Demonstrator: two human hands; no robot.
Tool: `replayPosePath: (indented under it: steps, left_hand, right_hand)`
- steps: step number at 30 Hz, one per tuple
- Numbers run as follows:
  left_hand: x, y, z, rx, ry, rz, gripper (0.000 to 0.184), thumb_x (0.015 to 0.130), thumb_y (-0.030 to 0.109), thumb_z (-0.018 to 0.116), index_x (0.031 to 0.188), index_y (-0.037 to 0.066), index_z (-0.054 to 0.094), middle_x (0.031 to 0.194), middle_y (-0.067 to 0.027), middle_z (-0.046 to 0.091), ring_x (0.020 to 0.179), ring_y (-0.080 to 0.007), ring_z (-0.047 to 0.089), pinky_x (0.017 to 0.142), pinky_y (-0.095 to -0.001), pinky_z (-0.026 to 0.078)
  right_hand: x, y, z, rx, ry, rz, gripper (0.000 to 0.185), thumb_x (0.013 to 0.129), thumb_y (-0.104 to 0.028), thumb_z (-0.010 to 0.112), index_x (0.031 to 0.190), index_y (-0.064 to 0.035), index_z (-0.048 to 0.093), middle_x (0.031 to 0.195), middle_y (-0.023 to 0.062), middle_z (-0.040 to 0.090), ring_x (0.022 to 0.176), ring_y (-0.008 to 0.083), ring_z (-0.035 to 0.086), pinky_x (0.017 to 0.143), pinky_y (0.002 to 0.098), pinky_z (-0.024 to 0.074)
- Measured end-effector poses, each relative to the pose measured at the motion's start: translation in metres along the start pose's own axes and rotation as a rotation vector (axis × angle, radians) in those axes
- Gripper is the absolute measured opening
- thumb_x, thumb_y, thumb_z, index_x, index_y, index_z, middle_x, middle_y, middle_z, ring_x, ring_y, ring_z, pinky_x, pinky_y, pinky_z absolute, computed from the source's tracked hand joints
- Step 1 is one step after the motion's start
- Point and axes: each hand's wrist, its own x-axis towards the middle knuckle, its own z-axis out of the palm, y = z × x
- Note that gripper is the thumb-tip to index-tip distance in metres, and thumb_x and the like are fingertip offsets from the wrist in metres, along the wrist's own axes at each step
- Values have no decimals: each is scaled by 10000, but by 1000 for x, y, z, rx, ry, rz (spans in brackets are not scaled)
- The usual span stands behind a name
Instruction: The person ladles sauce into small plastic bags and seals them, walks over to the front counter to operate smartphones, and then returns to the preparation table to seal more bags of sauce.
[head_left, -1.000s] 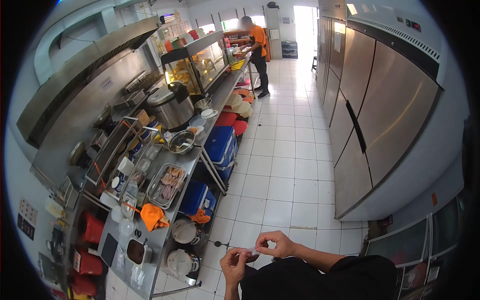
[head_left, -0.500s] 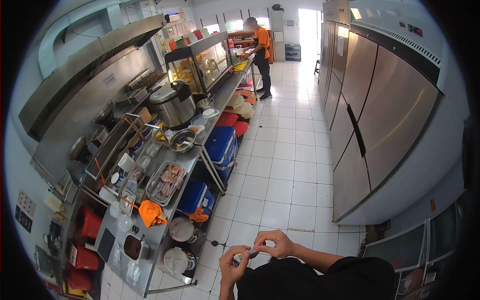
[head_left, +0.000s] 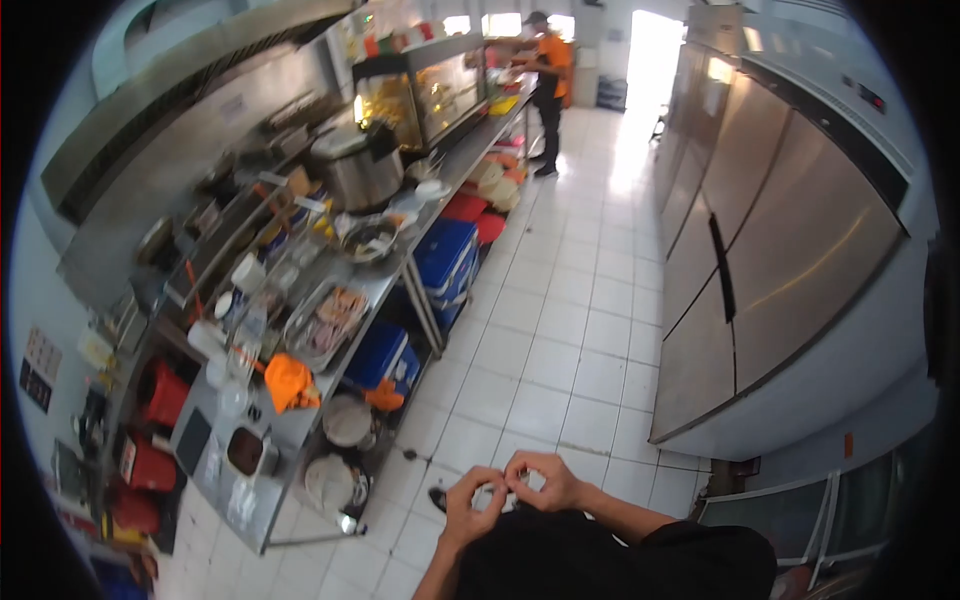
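My left hand point(head_left: 473, 508) and my right hand point(head_left: 547, 481) meet in front of my body, above the tiled floor. Thumb and fingers of each are curled into a pinch, and the fingertips touch or nearly touch. Anything between them is too small and blurred to name. Left of my hands stands a steel worktable point(head_left: 318, 418). On it are a tray of raw meat point(head_left: 330, 318), an orange cloth point(head_left: 290, 382) and a steel container point(head_left: 247, 450) with something dark brown inside.
Farther along the counter are a steel bowl point(head_left: 368, 240), a large cooker point(head_left: 355, 170) and a glass display case point(head_left: 420, 95). Blue coolers point(head_left: 445, 255) and white buckets point(head_left: 330, 483) sit underneath. Steel fridges point(head_left: 760, 240) line the right. Another person point(head_left: 547, 85) stands at the counter's far end.
My view has shifted and turned slightly. My hands stay pinched together; the small pale, purplish thing seen at my fingertips before no longer shows clearly. The other person remains at the counter.
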Motion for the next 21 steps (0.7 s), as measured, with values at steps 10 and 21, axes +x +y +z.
replayPosePath:
  steps: [10, 21]
  left_hand:
    - [-6, 3, -10, 14, 50, -50, 89, 878, -26, 673, 960, -10, 644, 925, -82, 687, 812, -142, 680, 760, -268, 540]
    - [5, -25, -23, -144, 129, -41, 107, 849, -66, 718, 938, -8, 721, 1002, -148, 741, 1022, -285, 697, 914, -380, 540]
  right_hand:
    - [12, 23, 8, 139, -58, -14, 53, 866, -34, 697, 915, -28, 679, 888, 67, 684, 781, 133, 610, 710, 265, 481]
    - [37, 44, -4, 212, -136, -27, 126, 878, -120, 767, 961, -49, 704, 934, 73, 679, 832, 173, 643, 767, 293, 500]
